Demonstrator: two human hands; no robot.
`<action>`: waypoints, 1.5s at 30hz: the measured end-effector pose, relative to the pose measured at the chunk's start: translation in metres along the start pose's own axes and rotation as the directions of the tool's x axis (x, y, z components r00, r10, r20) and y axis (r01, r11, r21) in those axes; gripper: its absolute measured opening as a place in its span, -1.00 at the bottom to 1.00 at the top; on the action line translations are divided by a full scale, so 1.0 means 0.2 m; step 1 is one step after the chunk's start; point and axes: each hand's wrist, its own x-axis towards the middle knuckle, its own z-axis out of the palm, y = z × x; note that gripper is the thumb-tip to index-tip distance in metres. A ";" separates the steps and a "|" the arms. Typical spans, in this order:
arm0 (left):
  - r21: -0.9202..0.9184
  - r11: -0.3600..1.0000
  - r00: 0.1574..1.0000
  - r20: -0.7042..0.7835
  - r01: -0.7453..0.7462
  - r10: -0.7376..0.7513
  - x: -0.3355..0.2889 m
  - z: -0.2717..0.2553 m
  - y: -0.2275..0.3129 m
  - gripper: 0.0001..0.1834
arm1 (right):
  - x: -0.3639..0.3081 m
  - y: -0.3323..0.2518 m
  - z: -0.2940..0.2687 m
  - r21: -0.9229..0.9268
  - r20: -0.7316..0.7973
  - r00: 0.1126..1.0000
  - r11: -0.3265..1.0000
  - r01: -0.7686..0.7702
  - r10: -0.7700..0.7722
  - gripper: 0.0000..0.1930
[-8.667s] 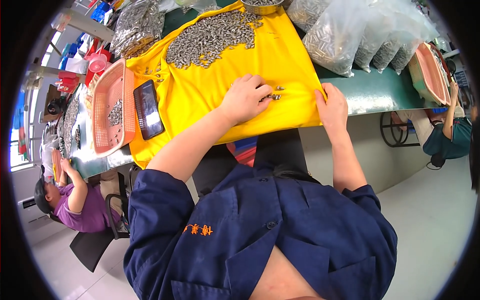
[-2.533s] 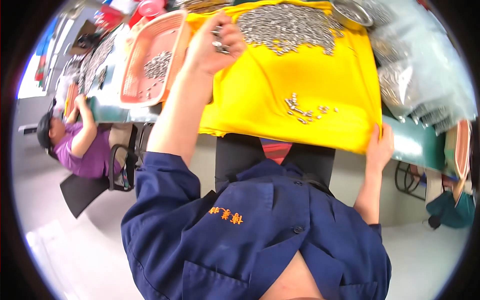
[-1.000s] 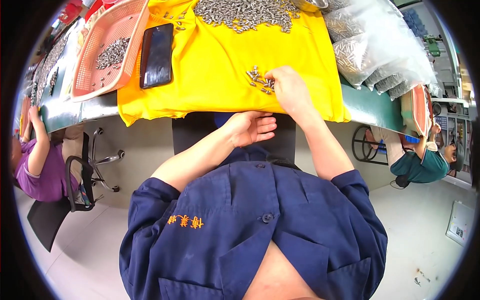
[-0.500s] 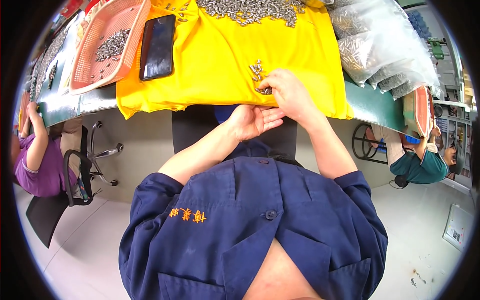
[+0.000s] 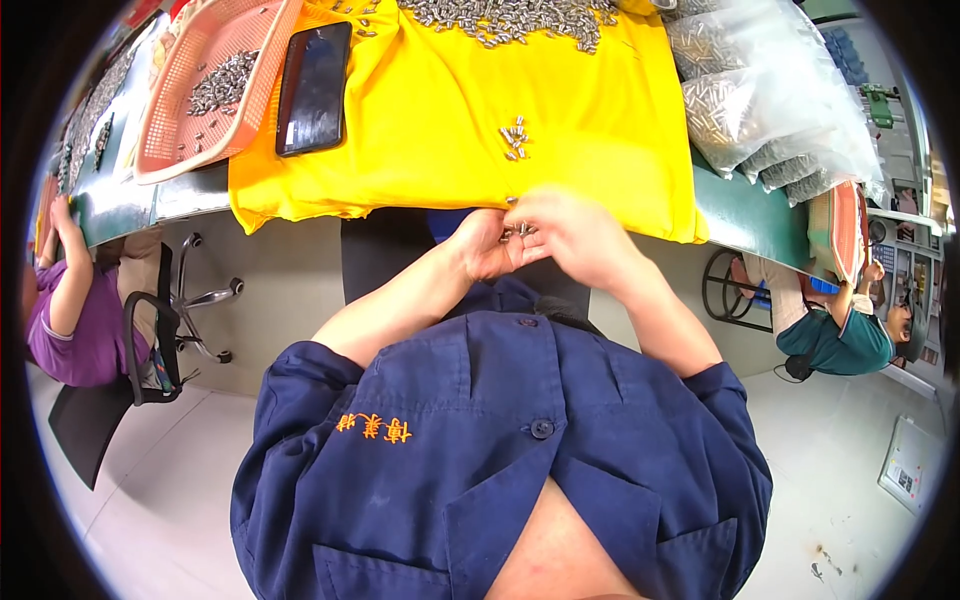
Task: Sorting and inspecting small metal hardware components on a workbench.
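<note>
Fingers [image 5: 528, 256] of the left hand [image 5: 490, 252] lie half-open, cupping metal pieces [image 5: 520, 230] — right hand [image 5: 582, 235] alongside, its fingers too blurred to tell.

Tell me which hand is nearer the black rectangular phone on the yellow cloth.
Left. The left hand, palm up by the yellow cloth, is below and right of the black phone in the picture; the blurred right hand is farther right.

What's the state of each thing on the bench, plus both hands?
Left hand: open, palm up, metal pieces on it
Right hand: blurred, grip unclear
Yellow cloth: spread, slightly creased
Metal heap: loose
Phone: lying flat, screen dark
Pink basket: partly filled
Plastic bags: filled, closure unclear
</note>
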 end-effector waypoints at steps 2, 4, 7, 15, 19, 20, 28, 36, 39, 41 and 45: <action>0.071 0.997 0.985 -0.167 0.041 -0.028 0.01 0.01 0.02 -0.60 | 0.09 0.07 -0.01 -0.111 -0.304 0.952 0.993 -0.029 -0.006 -0.82; 0.100 0.994 0.969 -0.248 0.036 -0.010 0.01 0.02 0.03 -0.63 | 0.23 0.16 -0.03 -0.189 -0.325 0.945 0.977 -0.098 0.032 -0.80; 0.163 0.986 0.945 -0.326 0.025 0.030 0.01 0.02 0.04 -0.65 | 0.31 0.21 0.00 -0.318 -0.279 0.960 0.943 -0.097 0.005 -0.79; 0.129 0.991 0.968 -0.251 0.020 0.013 -0.01 0.03 0.02 -0.63 | 0.21 0.13 0.10 -0.349 -0.224 0.968 0.937 0.028 -0.113 -0.82; 0.162 0.987 0.973 -0.225 -0.023 0.059 -0.02 0.08 0.00 -0.60 | 0.11 0.07 0.11 -0.311 -0.186 0.980 0.950 0.010 -0.071 -0.83; 0.163 0.986 0.973 -0.225 -0.022 0.059 -0.02 0.06 0.01 -0.60 | 0.09 0.05 0.11 -0.303 -0.185 0.980 0.953 0.010 -0.069 -0.83; 0.111 0.993 0.992 -0.112 -0.044 0.057 -0.01 0.04 0.02 -0.63 | -0.04 -0.05 0.13 -0.180 -0.123 0.984 0.978 0.108 -0.131 -0.83; 0.026 0.977 0.900 -0.395 0.213 -0.186 -0.19 0.01 0.02 -0.77 | -0.11 -0.07 -0.11 -0.093 -0.322 0.945 0.992 -0.090 0.055 -0.74; 0.041 0.992 0.936 -0.338 0.117 -0.096 -0.43 0.25 0.06 -0.77 | -0.12 -0.05 -0.17 -0.036 -0.386 0.917 0.992 -0.123 0.099 -0.71; 0.142 0.990 0.925 -0.376 0.004 0.050 -0.53 0.49 0.17 -0.82 | -0.13 -0.01 -0.20 -0.066 -0.446 0.891 0.990 -0.127 0.084 -0.72; 0.522 0.708 0.807 -0.062 -0.475 0.587 -0.69 0.85 0.54 -0.82 | -0.13 0.04 -0.22 -0.048 -0.491 0.866 0.990 -0.133 0.093 -0.72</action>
